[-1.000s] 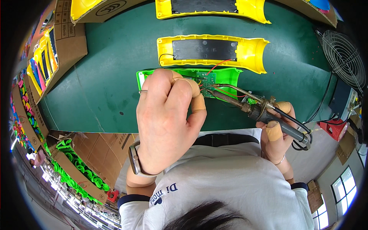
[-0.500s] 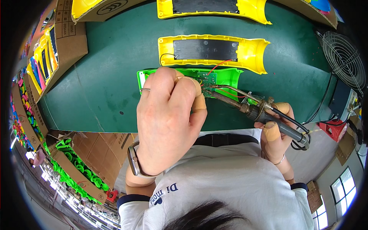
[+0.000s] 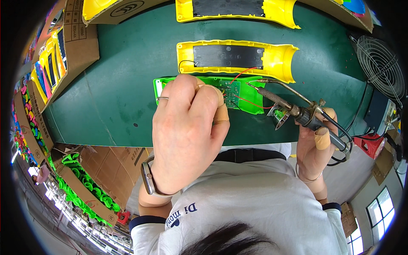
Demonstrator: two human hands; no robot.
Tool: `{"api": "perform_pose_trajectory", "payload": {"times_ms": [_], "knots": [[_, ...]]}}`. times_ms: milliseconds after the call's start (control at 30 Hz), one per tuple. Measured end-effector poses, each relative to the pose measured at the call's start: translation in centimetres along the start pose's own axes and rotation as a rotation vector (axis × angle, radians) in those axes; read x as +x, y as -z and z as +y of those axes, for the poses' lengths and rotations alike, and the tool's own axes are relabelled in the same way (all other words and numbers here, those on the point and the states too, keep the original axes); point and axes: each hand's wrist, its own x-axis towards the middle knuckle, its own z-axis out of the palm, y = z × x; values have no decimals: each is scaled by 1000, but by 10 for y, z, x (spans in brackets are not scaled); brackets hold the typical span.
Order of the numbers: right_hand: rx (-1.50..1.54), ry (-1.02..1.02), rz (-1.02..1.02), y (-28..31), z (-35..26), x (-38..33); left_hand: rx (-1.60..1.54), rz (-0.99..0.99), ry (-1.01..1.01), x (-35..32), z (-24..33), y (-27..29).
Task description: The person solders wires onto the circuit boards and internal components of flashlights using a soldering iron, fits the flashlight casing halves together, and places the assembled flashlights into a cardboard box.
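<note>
My left hand (image 3: 187, 123) reaches over the left part of a green plastic half-shell (image 3: 251, 100). Its fingers are pinched together and curled downward, and whatever is between them is hidden under the hand. Just right of those fingertips a small green circuit board (image 3: 231, 88) shows inside the shell, with thin wires on it. My right hand (image 3: 312, 146) is closed around the handle of a soldering iron (image 3: 304, 117) with a thin metal feed tube alongside. The iron's tip is over the shell's right part, apart from the board. A small round metal-rimmed part (image 3: 279, 117) lies beside the shell, wired by a red lead.
A yellow half-shell (image 3: 292, 61) with a black panel lies just beyond the green one, and another yellow half-shell (image 3: 289, 15) farther back. Cardboard boxes (image 3: 80, 46) stand at the left. On the right are a round wire fan guard (image 3: 378, 63) and a power unit (image 3: 379, 110).
The soldering iron has lifted off the circuit board and moved right, with my right hand shifting right and slightly toward me. My left hand has stayed in place.
</note>
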Motion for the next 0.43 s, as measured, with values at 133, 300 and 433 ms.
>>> {"api": "perform_pose_trajectory", "payload": {"times_ms": [133,300,433], "knots": [[3,-14,-36,2,-2,4,-1,-7,-24,-2,-3,-1],[-4,19,-5,1,-1,7,27,17,-68,-1,-8,-2],[-20,-23,-46,10,-3,10,10,35,12,-1,-11,-5]]}}
